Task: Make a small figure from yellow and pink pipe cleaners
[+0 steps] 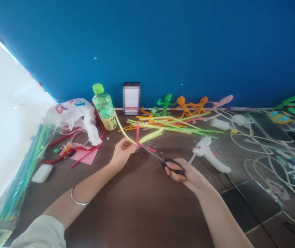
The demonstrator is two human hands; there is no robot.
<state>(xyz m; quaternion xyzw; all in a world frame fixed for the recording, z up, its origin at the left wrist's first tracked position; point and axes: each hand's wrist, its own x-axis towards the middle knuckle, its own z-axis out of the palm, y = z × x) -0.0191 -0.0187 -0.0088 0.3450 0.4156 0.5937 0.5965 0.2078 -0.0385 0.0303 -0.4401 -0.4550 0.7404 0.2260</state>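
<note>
My brown table (142,213) carries a green-capped bottle (106,112) beyond my left hand (123,152) and a white glue gun (210,156) beyond my right hand (183,173). My right hand grips black-handled scissors (161,159), tips at the spot where my left pinches a bent yellow fuzzy stem (150,137), crossed by a shorter pink stem (137,132).

Left arm (98,182): one sleeve (43,234), pale greyish cream, plain, loosely creased; one slim bangle (78,203), silver-coloured, curved about the forearm. Left hand (123,152): bare. Right hand (192,179): likewise bare, as is the forearm I can see behind it.
</note>
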